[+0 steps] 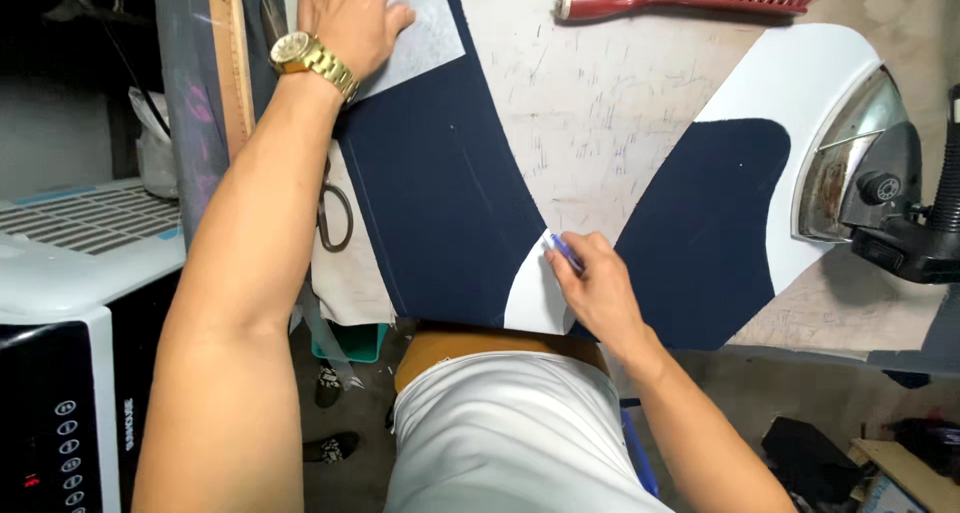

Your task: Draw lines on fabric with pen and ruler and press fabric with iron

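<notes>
navy fabric (440, 203), top edge under left hand (350, 18)

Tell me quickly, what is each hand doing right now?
Left hand: open, pressing flat on the white paper pattern over the navy fabric.
Right hand: closed, holding a blue marking tool at the white pattern's lower end.

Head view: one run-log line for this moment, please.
left hand: pressing white paper | right hand: blue marker on navy fabric | iron: apart

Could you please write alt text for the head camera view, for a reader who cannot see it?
The left hand presses white paper onto navy fabric on a worktable; the right hand holds a blue pen at its lower edge.
</notes>
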